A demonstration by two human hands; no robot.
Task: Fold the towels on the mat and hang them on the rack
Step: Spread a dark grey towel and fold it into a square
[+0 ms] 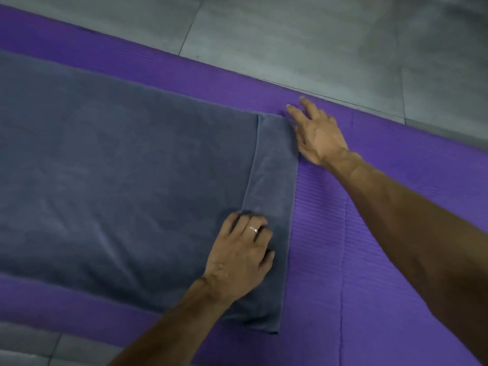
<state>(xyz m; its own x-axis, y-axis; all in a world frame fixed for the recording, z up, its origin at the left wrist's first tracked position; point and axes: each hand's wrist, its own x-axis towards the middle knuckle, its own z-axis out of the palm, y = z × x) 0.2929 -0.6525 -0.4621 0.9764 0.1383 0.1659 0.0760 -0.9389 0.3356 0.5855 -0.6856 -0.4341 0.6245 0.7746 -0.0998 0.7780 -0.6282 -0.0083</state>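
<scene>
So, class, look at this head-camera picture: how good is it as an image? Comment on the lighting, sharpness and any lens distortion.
Head view: dim, even light, no glare; soft shadow under the left hand on the grey towel. Head view: slightly soft all over, floor tiles smeared at top right. Head view: wide-angle bend shows in the purple mat edge; the right hand looks stretched.

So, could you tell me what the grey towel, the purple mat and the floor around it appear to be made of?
The grey towel looks like soft matte cloth, perhaps microfibre or terry: faint nap shading, rounded fold. The purple mat looks like foam, matte with fine parallel ribs, probably a yoga mat. The floor looks like large grey tiles, stone or ceramic, with thin dark joints and a dull sheen.
</scene>
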